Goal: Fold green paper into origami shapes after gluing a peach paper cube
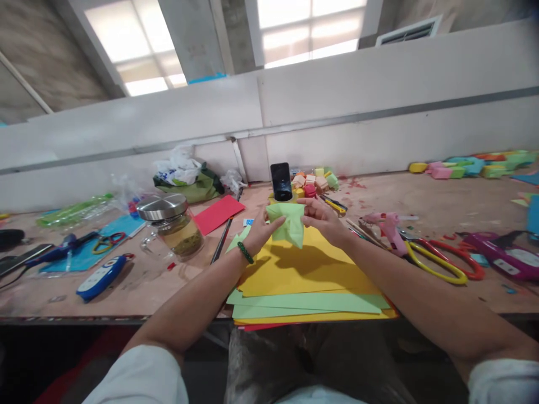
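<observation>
Both hands hold a folded piece of light green paper (288,222) just above a stack of coloured sheets (303,280) with a yellow sheet on top. My left hand (263,230), with a green bead bracelet at the wrist, pinches the paper's left side. Its right upper corner is gripped by my right hand (323,219). A black phone (281,181) stands upright just behind the paper.
A lidded glass jar (172,224) and a red sheet (219,213) lie to the left, with a blue cutter (101,276) and scissors (107,242). Right of the stack are a pink glue gun (389,224) and red-yellow scissors (442,261). Foam blocks (315,180) sit by the white partition.
</observation>
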Tool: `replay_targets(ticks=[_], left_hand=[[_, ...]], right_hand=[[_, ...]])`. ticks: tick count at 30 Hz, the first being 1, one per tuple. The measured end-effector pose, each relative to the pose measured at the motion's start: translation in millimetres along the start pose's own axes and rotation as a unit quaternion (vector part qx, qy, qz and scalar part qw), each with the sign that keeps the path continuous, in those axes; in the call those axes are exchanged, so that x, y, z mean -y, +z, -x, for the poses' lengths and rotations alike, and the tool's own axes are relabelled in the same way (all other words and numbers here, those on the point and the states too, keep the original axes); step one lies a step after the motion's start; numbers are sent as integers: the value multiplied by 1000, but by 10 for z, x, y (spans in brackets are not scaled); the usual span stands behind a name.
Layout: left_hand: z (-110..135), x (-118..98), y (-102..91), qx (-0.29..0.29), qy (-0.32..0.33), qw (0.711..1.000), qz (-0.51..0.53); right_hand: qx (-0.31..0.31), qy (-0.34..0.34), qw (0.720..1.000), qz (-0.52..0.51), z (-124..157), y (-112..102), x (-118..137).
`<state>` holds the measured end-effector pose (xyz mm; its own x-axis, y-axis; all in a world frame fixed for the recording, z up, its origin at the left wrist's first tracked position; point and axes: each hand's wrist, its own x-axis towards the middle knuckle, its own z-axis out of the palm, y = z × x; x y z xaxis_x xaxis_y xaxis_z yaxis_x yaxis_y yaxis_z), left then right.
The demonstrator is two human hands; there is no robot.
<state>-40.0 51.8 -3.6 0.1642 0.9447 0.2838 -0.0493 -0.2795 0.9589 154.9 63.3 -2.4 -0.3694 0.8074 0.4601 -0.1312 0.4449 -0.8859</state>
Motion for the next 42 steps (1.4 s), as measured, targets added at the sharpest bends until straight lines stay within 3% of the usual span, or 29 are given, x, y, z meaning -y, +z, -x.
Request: replay_targets(ticks=[3,6,8,11,14,17,23,29,32,35,37,40,42], left_hand=[[63,-10,-20,22,-60,997,36],[101,-15,-23,-20,-76,996,38],[117,-15,-12,-51,-57,997,17],[137,-21,10,-61,-41,997,-6],[152,-31,35,-56,-35,998,-23],[156,-38,51,-45,-39,998,-33],[125,-59,8,-67,-66,995,29],[63,-44,-73,-96,-80,986,113],[68,-33,-78,-53,-81,992,78],[112,-27,-46,-4,-94,995,27],[154,-21,-10,27,-103,994,-2],[205,-14,40,98,-105,988,-60],[213,-20,50,110,-71,985,-109]], right_hand=[[-2,14,1000,-1,-28,-27,-52],[-91,-13,993,80,-22,-21,-67],[-147,-55,972,173,12,6,-40],[-118,-112,940,301,82,73,2],[-83,-107,921,365,111,131,-38],[-75,-49,939,331,79,135,-143],[-78,50,989,118,-2,13,-191],[-60,124,989,43,-95,-306,-129],[-31,172,984,38,-142,-421,-102],[-21,199,980,-17,-142,-402,-20],[11,208,977,-43,-106,-324,59],[126,200,972,6,-31,-189,151],[189,182,964,38,1,-136,161]])
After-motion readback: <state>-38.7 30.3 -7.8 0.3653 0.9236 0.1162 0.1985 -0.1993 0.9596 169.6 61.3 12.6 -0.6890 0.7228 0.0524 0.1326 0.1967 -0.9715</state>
